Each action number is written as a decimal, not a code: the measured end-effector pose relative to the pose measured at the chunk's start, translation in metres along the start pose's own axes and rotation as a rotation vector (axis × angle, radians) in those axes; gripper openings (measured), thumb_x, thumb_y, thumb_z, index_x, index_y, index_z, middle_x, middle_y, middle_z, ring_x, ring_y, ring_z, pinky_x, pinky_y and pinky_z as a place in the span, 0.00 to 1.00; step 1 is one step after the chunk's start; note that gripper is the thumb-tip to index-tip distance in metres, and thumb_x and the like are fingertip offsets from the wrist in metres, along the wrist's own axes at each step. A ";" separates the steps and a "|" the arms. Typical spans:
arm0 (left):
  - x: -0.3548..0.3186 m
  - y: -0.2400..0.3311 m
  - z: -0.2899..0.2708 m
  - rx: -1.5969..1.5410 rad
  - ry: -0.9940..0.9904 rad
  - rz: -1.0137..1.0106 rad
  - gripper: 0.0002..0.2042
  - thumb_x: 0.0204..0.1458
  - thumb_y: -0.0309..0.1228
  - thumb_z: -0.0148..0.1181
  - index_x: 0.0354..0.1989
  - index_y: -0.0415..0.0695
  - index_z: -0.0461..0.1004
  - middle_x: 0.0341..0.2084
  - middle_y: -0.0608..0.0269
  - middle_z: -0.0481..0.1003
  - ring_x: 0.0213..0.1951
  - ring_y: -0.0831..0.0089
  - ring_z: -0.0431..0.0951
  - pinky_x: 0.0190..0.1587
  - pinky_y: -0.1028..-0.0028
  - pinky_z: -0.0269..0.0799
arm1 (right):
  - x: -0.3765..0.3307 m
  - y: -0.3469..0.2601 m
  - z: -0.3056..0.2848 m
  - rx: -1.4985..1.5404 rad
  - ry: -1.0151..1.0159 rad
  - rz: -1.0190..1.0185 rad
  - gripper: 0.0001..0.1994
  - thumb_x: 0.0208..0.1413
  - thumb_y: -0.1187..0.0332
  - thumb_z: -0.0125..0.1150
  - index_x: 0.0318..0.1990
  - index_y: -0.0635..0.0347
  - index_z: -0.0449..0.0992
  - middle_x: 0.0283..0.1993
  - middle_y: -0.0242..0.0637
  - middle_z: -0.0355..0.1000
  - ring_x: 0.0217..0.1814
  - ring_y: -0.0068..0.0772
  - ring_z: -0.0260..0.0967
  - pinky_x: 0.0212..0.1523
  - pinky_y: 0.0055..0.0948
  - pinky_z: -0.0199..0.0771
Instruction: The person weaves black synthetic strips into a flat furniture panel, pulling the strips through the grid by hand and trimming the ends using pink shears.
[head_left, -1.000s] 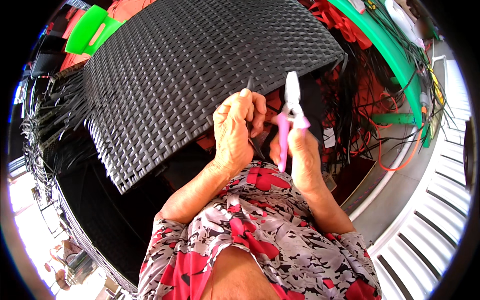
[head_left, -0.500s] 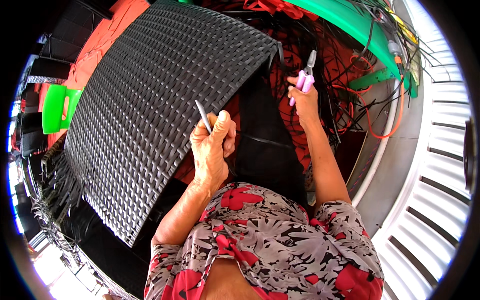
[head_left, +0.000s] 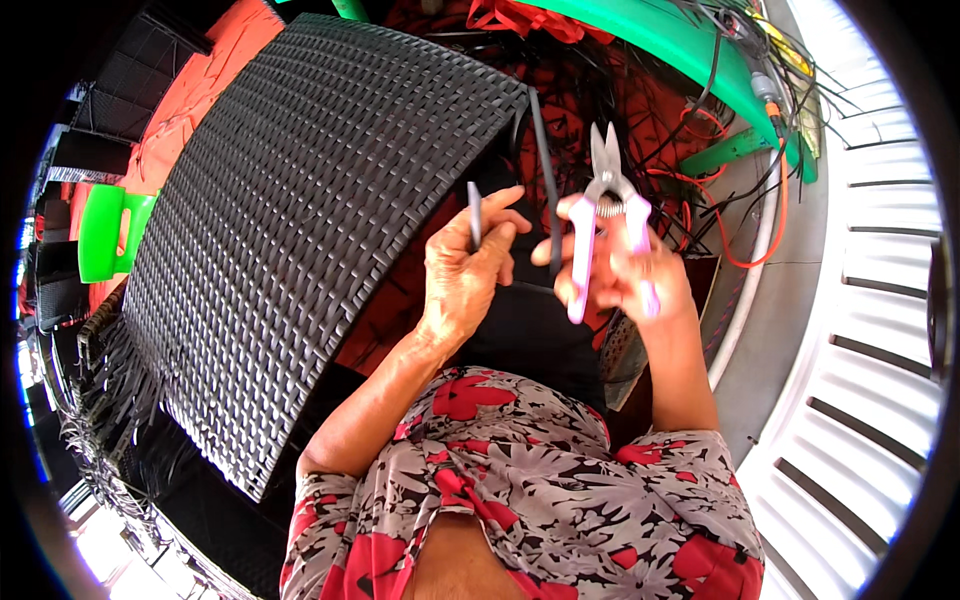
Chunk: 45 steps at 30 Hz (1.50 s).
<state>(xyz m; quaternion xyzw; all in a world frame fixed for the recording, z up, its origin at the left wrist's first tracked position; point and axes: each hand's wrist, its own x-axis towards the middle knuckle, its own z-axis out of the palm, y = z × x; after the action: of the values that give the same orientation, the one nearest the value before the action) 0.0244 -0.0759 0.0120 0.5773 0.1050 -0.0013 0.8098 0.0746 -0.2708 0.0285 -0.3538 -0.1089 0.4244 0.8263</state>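
My left hand [head_left: 462,275] is closed round a slim grey blade-like tool [head_left: 474,208], whose tip points up beside the index finger. My right hand [head_left: 655,275] holds a pair of garden snips [head_left: 606,178] with light purple handles and a coil spring; their blades are apart and point away from me. From the near right corner of a black woven wicker panel [head_left: 300,180], a loose flat black strip [head_left: 544,150] runs down to my right fingertips. Whether those fingers pinch it, I cannot tell. The panel slopes across the left and middle, just left of my left hand.
Loose black strips [head_left: 640,120] lie tangled on the red floor beyond my right hand. A green plastic piece [head_left: 690,60] curves along the far right, near an orange cable [head_left: 745,262]. White slatted metal [head_left: 850,400] borders the right side. A green chair [head_left: 100,232] stands far left.
My right hand has come nearer and left with the snips, whose blades have spread apart. My left hand has moved right with the grey tool. The loose strip now stretches toward my right fingers.
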 end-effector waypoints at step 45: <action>-0.262 0.081 -0.265 -0.732 0.829 0.727 0.05 0.50 0.27 0.59 0.31 0.38 0.74 0.15 0.64 0.69 0.10 0.82 0.58 0.12 0.81 0.48 | 0.020 0.025 0.038 -1.608 0.194 0.336 0.23 0.46 0.67 0.56 0.52 0.65 0.66 0.30 0.35 0.66 0.29 0.30 0.64 0.34 0.30 0.66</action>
<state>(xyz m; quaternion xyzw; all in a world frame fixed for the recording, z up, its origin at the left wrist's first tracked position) -0.2662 0.1678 0.0502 0.2159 0.2001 0.5302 0.7951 0.0530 -0.2269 0.0367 -0.8837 -0.2531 0.3025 0.2520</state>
